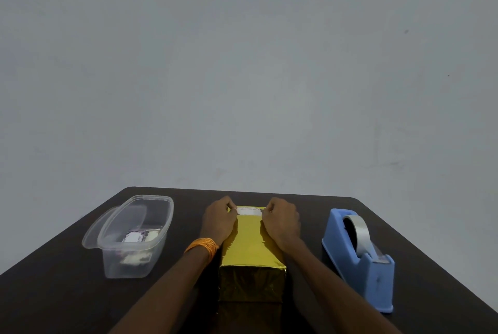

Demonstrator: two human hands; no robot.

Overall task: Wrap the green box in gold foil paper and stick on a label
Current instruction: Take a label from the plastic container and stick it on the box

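- The table (404,225) carries the foil-wrapped box (252,250) at its middle, long axis pointing straight away from the person.
- The left hand (218,221) and right hand (283,221) rest on its top, fingers (229,205) pinching the label (249,211) by its ends.
- The label lies crosswise at the far end.

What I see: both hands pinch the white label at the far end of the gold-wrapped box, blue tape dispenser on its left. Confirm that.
Wrong side: the head view shows the blue tape dispenser on the right of the gold-wrapped box, not its left. The rest holds: the left hand and right hand pinch the white label at its far end.
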